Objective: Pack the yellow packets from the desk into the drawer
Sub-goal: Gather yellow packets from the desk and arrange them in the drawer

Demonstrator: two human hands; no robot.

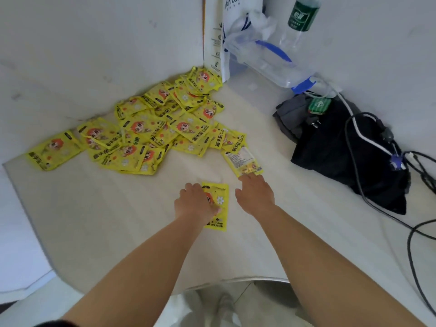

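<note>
Yellow hand-warmer packets [151, 128] in a big messy pile on the pale desk [118, 220], near the back wall corner. One single packet [218, 206] flat on the desk closer in, face up, apart from the pile. Left hand [197, 201] pressed down on that packet, fingers curled over its left side. Another packet [243, 160], back side up, at the near edge of the pile. Right hand [254, 194] stretched out, fingers loose and open, fingertips touching the near end of that turned-over packet. Off to the right, a black bag [342, 156] with cables, a clear plastic jug [266, 60] and a green-label bottle [302, 17].
</note>
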